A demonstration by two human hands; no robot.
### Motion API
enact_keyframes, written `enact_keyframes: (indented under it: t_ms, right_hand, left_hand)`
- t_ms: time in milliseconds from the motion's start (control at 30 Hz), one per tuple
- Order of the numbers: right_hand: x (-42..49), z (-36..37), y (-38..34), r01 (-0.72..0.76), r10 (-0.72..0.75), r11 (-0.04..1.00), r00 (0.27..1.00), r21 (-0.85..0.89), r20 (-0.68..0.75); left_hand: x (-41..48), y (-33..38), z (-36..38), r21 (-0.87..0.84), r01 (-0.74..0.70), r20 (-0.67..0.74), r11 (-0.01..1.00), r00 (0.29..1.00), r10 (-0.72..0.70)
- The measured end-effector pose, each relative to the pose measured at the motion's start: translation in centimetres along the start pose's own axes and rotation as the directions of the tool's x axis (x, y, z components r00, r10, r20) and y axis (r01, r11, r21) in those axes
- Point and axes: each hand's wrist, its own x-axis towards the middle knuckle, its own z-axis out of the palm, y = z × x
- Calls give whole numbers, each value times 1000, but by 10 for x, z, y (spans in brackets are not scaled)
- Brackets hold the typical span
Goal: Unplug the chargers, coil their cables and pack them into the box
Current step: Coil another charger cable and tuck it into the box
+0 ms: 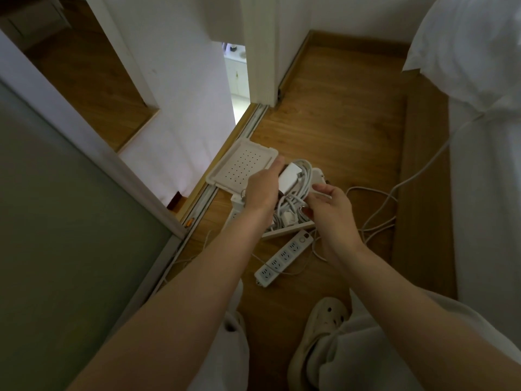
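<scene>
Shoe [324, 320], power strip [284, 256], hands [262, 190] gripping charger [289, 179]

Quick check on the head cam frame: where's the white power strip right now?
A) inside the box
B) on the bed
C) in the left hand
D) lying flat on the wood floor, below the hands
D: the power strip lies flat on the wood floor with all its sockets empty, while the left hand holds a white charger above the box.
</scene>
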Motion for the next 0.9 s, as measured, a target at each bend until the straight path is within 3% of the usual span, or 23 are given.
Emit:
enact_keyframes:
  t_ms: [100, 267, 433, 567, 633, 700, 767, 900]
  right_hand:
    - [-7, -1, -3, 15, -16, 1000, 999, 24, 51]
    - [-8, 2, 0, 133, -125, 980, 990, -148, 67]
    - [-5, 2, 3, 260, -241, 943, 964, -207, 114]
    - [-6, 3, 5, 322, -305, 927, 946, -191, 114]
    - [-6, 4, 4, 252, -245, 955, 967, -153, 66]
    - [-4, 3, 2, 0, -1, 1000, 1000, 18, 22]
    - [0, 0, 1, -253, 241, 938, 967, 236, 80]
    - [6, -7, -4, -420, 358, 844, 904, 332, 234]
  left_hand:
    - [1, 0, 0, 83, -71, -56, 994, 996, 76]
    - [-1, -4, 2, 257, -230, -94, 939, 961, 262]
    - [3, -2, 0, 194, -124, -37, 973, 990, 134]
    - [5, -3, 1, 197, -125, -47, 972, 989, 137]
    - [5, -4, 2, 215, -152, -63, 965, 984, 169]
    - [5, -5, 3, 229, -191, -76, 955, 974, 213]
    - [4, -7, 5, 250, -222, -84, 942, 965, 249]
    - [8, -9, 6, 225, -164, -85, 961, 979, 187]
